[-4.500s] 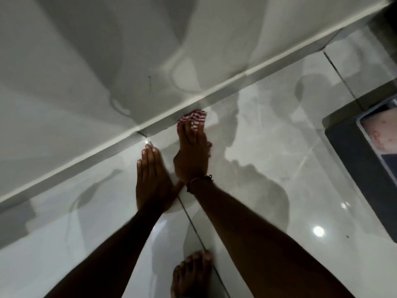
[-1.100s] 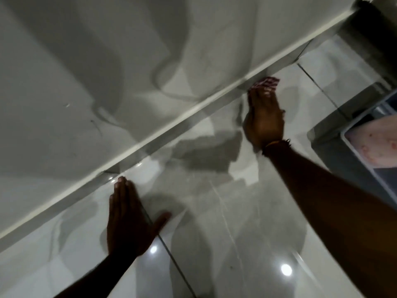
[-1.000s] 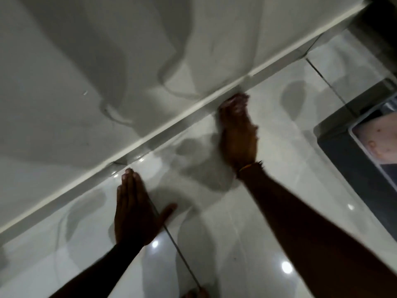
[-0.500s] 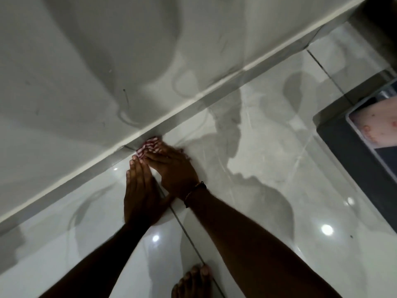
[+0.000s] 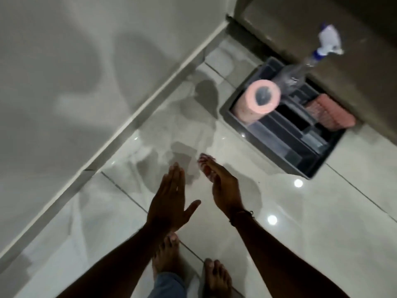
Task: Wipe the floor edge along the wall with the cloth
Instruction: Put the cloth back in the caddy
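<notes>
My right hand [image 5: 223, 186] is lifted above the glossy tiled floor and holds a red-and-white striped cloth [image 5: 205, 165], which shows only at the fingertips. My left hand [image 5: 169, 201] hovers beside it, flat, fingers together and thumb out, holding nothing. Both hands are well away from the floor edge [image 5: 137, 119], a pale strip where the white wall meets the tiles, running diagonally from lower left to upper right.
A dark tray [image 5: 318, 166] stands on the floor at right, holding a pink paper roll [image 5: 257, 100], a pink cloth [image 5: 330, 112] and a clear spray bottle [image 5: 300, 72]. A beige wall or cabinet [image 5: 354, 50] rises behind it. My bare feet [image 5: 217, 278] are at the bottom.
Both hands have lifted off the floor and pulled back from the wall edge. The view has risen and swung right, showing the tray and its contents.
</notes>
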`<state>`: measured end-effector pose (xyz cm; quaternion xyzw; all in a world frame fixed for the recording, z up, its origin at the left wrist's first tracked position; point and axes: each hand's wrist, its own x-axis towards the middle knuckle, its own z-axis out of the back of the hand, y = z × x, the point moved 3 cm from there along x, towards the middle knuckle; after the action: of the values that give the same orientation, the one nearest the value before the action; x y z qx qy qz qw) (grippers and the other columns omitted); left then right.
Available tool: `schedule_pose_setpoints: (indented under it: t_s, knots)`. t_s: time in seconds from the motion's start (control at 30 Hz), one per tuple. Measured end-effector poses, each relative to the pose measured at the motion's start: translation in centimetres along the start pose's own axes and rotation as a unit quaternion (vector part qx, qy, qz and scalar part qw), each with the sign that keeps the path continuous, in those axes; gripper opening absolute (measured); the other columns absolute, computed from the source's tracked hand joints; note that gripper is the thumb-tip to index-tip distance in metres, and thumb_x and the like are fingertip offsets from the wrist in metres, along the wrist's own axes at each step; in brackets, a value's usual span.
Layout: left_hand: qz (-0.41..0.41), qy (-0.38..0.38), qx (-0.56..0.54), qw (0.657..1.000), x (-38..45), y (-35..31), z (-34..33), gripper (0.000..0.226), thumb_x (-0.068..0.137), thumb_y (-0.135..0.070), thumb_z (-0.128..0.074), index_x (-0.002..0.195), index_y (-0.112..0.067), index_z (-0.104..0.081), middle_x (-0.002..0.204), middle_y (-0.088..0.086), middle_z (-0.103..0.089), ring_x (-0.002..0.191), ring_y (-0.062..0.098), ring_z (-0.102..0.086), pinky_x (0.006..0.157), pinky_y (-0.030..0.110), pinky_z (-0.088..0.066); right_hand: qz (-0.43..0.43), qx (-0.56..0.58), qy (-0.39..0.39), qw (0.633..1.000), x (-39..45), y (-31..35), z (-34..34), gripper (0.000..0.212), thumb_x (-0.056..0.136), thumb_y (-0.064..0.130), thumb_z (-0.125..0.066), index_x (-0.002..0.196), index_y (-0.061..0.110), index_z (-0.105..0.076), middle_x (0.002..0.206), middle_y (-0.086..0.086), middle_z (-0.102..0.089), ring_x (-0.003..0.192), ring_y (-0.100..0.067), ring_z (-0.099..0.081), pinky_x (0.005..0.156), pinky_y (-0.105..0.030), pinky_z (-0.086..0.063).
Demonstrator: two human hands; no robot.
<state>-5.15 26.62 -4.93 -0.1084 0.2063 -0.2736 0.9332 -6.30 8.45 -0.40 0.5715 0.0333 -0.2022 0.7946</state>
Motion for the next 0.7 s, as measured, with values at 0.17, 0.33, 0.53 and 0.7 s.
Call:
schedule_pose_setpoints:
  t_s: [0.17, 0.33, 0.53, 0.7]
  knots:
    - [-0.135, -0.049, -0.02, 0.989, 6.5, -12.3, 3.0, 0.099, 0.102, -0.069, -0.038, 0.164, 0.004, -0.016, 0.174, 0.023, -0.01, 0.164, 0.033, -0.008, 0.133, 0.039, -0.009, -0.026, -0.158, -0.201, 0.966, -2.4, -2.8, 14.3, 0.04, 0.107, 0.005, -0.046, 0.144, 0.01, -0.059, 0.146, -0.015, -0.065, 0.134, -0.032, -0.064, 0.116, -0.042, -0.052]
    - [-0.206, 0.005, 0.02, 0.978, 14.1, -20.1, 1.8, 0.1, 0.101, -0.069, -0.033, 0.166, -0.002, -0.001, 0.176, 0.02, 0.001, 0.165, 0.033, 0.0, 0.133, 0.04, 0.0, -0.06, -0.154, -0.364, 0.917, 0.6, -6.2, 24.6, 0.052, 0.098, -0.009, -0.043, 0.146, 0.008, -0.058, 0.147, -0.016, -0.064, 0.137, -0.03, -0.06, 0.123, -0.034, -0.042]
    - [-0.258, 0.033, 0.161, 0.952, 20.6, -21.8, -3.7, 0.097, 0.104, -0.062, -0.034, 0.164, 0.0, 0.009, 0.175, 0.023, 0.011, 0.164, 0.036, 0.008, 0.133, 0.045, 0.002, -0.096, -0.226, -0.308, 0.919, 8.3, -12.3, 28.7, 0.044, 0.104, 0.005, -0.048, 0.146, 0.014, -0.057, 0.152, -0.013, -0.06, 0.143, -0.033, -0.055, 0.123, -0.046, -0.043]
    - [-0.224, 0.024, 0.162, 0.961, 21.2, -21.1, -7.0, 0.103, 0.102, -0.062, -0.043, 0.165, -0.001, 0.01, 0.175, 0.022, 0.014, 0.163, 0.036, 0.012, 0.133, 0.047, 0.005, -0.157, -0.345, -0.196, 0.904, 11.1, -17.5, 25.9, 0.094, 0.095, 0.028, -0.062, 0.165, 0.004, -0.005, 0.176, -0.02, -0.004, 0.163, -0.044, 0.001, 0.134, -0.052, -0.004]
